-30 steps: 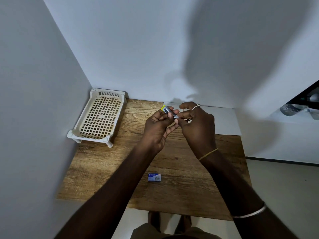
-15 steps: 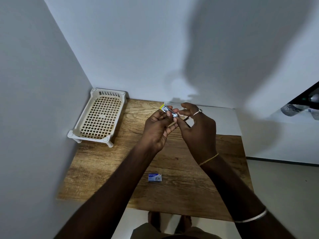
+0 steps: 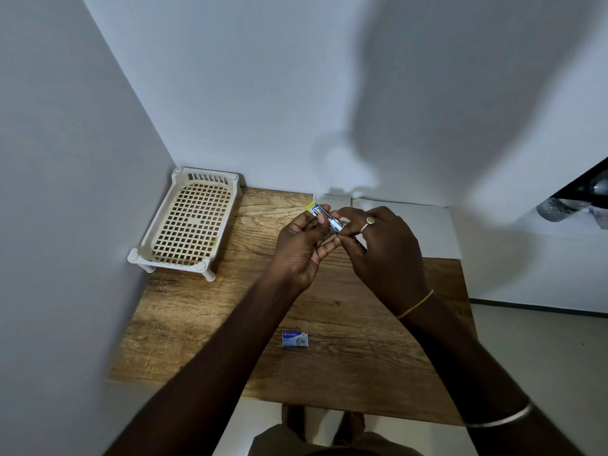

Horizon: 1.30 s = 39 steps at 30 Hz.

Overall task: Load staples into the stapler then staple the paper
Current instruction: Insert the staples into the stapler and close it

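Head view: wooden table [image 3: 197, 324] in white-walled corner [image 3: 171, 149]; left hand [image 3: 299, 251] and right hand [image 3: 385, 255] both grip the stapler [image 3: 324, 217] above it

Stapler [image 3: 324, 218]: pinched by left grip [image 3: 301, 250], above bench [image 3: 197, 324]
Right grip [image 3: 386, 250]: fingertips pinch its metal end
Staple box [image 3: 295, 339]: flat on bench

Dim, cool light falls from behind the person, throwing a broad soft shadow up the back wall [image 3: 263, 93] toward one o'clock. The counter [image 3: 197, 324] is sharp at its centre; the forearms [image 3: 214, 373] at six o'clock go soft. Wide-angle distortion bows the wall corners near the edges.
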Each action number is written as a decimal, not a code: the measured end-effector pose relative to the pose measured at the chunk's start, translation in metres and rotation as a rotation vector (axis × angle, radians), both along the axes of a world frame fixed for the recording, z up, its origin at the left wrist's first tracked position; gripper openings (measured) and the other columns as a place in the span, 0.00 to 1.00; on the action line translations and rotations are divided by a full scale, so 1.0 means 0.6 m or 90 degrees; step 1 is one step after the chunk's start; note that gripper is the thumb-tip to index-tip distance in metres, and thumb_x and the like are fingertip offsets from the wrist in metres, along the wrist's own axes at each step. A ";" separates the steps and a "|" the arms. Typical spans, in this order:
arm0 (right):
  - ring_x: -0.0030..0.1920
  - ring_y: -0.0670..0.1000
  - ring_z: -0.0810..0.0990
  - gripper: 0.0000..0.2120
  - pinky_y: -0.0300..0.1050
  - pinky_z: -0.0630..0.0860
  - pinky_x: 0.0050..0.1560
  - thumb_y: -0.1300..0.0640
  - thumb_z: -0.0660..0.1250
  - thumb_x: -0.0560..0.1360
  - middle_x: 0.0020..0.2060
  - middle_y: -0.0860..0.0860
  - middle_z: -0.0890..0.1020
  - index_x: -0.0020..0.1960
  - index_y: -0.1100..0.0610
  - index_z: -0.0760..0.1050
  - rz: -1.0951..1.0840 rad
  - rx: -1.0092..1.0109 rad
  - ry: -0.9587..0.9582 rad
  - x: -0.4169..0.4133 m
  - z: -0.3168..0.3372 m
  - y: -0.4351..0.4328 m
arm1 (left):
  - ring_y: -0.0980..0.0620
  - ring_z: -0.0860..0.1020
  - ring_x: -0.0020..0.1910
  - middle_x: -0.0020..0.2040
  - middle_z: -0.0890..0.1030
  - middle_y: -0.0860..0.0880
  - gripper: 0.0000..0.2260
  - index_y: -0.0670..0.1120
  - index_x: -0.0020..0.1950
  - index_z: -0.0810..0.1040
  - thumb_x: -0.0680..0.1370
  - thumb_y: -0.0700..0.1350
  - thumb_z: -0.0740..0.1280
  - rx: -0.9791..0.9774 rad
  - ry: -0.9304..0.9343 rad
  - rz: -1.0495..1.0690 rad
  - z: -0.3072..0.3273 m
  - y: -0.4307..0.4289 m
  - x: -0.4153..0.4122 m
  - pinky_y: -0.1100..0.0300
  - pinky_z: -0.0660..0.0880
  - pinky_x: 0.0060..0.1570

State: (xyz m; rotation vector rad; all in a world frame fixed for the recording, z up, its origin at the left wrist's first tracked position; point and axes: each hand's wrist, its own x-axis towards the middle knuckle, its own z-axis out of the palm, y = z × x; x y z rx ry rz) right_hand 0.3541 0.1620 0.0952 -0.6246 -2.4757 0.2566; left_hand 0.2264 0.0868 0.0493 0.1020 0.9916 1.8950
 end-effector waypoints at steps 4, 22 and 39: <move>0.48 0.55 0.80 0.19 0.50 0.78 0.46 0.53 0.72 0.74 0.47 0.53 0.83 0.65 0.49 0.78 -0.030 -0.106 -0.016 -0.002 0.000 0.000 | 0.49 0.85 0.49 0.49 0.87 0.47 0.05 0.45 0.54 0.81 0.81 0.38 0.66 0.009 0.022 -0.011 -0.002 -0.002 -0.001 0.57 0.82 0.43; 0.44 0.58 0.79 0.14 0.51 0.69 0.39 0.56 0.66 0.80 0.37 0.53 0.83 0.64 0.58 0.78 0.021 0.225 -0.057 0.005 -0.007 0.006 | 0.51 0.86 0.49 0.48 0.87 0.48 0.08 0.43 0.55 0.81 0.82 0.35 0.65 -0.003 0.029 -0.009 -0.008 0.002 -0.001 0.55 0.84 0.45; 0.49 0.53 0.80 0.20 0.48 0.77 0.46 0.57 0.73 0.73 0.45 0.52 0.83 0.64 0.49 0.78 -0.008 -0.107 0.001 0.000 -0.001 0.000 | 0.52 0.86 0.47 0.49 0.86 0.48 0.08 0.43 0.57 0.81 0.82 0.36 0.64 0.001 0.032 -0.030 -0.010 0.003 0.002 0.57 0.83 0.47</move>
